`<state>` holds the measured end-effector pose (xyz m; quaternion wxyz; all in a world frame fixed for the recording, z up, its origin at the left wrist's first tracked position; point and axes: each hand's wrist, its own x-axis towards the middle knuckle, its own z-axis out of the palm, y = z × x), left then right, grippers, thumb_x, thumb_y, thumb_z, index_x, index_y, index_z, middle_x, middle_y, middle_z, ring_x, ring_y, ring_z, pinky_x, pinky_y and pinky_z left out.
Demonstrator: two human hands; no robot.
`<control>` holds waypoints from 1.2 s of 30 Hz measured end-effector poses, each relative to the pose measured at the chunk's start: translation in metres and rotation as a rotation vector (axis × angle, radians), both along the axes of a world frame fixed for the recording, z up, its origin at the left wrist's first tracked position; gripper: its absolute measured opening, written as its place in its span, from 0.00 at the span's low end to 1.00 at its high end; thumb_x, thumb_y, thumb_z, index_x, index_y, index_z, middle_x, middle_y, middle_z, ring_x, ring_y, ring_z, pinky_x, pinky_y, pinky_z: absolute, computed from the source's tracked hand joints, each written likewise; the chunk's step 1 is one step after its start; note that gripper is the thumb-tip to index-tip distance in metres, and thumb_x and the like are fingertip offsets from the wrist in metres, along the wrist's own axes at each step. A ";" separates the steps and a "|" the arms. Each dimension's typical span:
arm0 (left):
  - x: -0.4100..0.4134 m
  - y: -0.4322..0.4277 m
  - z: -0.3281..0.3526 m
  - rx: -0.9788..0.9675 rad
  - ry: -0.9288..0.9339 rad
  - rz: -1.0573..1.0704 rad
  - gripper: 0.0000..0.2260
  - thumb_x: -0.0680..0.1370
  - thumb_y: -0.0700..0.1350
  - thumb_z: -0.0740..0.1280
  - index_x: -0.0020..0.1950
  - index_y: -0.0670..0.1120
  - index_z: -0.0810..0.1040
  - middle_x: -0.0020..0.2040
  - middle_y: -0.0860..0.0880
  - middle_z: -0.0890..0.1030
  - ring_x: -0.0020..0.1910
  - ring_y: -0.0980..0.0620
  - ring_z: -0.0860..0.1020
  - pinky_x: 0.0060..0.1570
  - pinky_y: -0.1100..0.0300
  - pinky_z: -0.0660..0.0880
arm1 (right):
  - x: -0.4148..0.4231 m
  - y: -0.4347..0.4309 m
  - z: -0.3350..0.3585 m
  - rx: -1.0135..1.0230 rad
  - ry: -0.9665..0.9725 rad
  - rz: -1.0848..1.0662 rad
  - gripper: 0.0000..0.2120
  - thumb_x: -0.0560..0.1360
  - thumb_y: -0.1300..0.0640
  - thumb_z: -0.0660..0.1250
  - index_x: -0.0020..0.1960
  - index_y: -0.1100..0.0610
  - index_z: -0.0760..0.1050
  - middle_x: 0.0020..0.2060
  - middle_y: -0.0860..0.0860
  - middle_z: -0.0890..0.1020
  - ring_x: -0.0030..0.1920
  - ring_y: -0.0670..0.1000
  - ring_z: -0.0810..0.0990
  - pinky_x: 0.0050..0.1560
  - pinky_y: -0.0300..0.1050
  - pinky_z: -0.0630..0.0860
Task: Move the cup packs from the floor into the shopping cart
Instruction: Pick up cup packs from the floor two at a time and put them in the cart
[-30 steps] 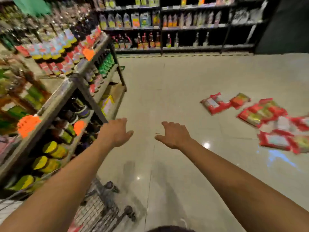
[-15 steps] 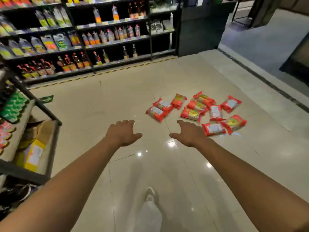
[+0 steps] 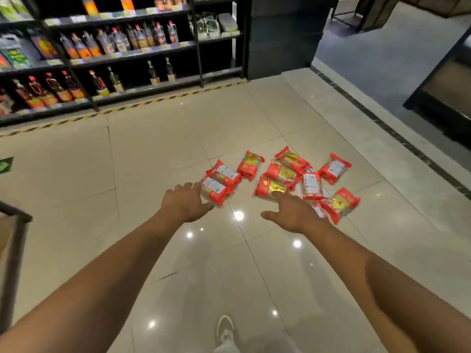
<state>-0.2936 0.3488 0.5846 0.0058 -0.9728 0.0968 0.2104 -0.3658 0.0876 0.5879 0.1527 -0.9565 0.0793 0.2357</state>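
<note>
Several red cup packs (image 3: 280,174) lie scattered in a cluster on the glossy beige tiled floor, ahead of me and a little right of centre. My left hand (image 3: 184,203) is stretched forward with fingers spread, its fingertips just short of the nearest pack (image 3: 215,189) at the cluster's left end. My right hand (image 3: 290,212) reaches out open too, in front of the packs at the cluster's near right side and partly covering one. Neither hand holds anything. The shopping cart is out of view.
Dark shelves of bottles (image 3: 102,62) run along the back left behind a yellow-black floor stripe (image 3: 153,101). A shelf corner (image 3: 15,225) juts in at the left edge. A dark floor border (image 3: 382,123) and a dark cabinet (image 3: 443,98) lie to the right. My shoe (image 3: 225,329) shows at the bottom.
The view has swung right, away from the cart and left shelving, and closed in on the packs. Both open hands have come forward to the near edge of the cluster.
</note>
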 end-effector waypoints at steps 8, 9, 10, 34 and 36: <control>0.136 -0.044 -0.020 0.017 0.058 0.058 0.36 0.79 0.65 0.60 0.81 0.47 0.60 0.78 0.44 0.67 0.74 0.41 0.69 0.69 0.46 0.66 | 0.156 -0.047 -0.025 0.044 0.029 0.047 0.39 0.78 0.35 0.63 0.82 0.50 0.58 0.78 0.55 0.69 0.78 0.59 0.67 0.72 0.55 0.69; 0.155 -0.051 -0.022 0.027 0.059 0.068 0.35 0.79 0.65 0.61 0.80 0.47 0.61 0.77 0.44 0.68 0.73 0.41 0.69 0.69 0.46 0.67 | 0.179 -0.054 -0.029 0.050 0.028 0.061 0.38 0.78 0.35 0.64 0.82 0.50 0.58 0.78 0.55 0.69 0.77 0.59 0.67 0.72 0.55 0.70; 0.173 -0.058 -0.025 0.030 0.059 0.084 0.34 0.79 0.64 0.61 0.80 0.47 0.61 0.77 0.44 0.69 0.73 0.41 0.69 0.68 0.46 0.68 | 0.204 -0.061 -0.032 0.052 0.024 0.080 0.37 0.78 0.35 0.64 0.81 0.50 0.59 0.77 0.55 0.70 0.77 0.59 0.68 0.71 0.54 0.70; 0.514 -0.044 -0.332 -0.261 0.368 0.629 0.34 0.77 0.61 0.67 0.77 0.46 0.63 0.73 0.42 0.71 0.71 0.39 0.70 0.64 0.46 0.71 | 0.639 -0.017 -0.329 0.142 0.358 0.159 0.24 0.79 0.44 0.68 0.70 0.55 0.71 0.60 0.52 0.80 0.60 0.56 0.78 0.57 0.49 0.75; 0.532 -0.040 -0.387 -0.309 0.409 0.700 0.36 0.76 0.61 0.69 0.78 0.47 0.62 0.73 0.42 0.70 0.72 0.40 0.70 0.65 0.46 0.71 | 0.663 -0.012 -0.378 0.172 0.358 0.118 0.22 0.79 0.48 0.69 0.68 0.56 0.72 0.53 0.49 0.77 0.56 0.55 0.78 0.52 0.45 0.70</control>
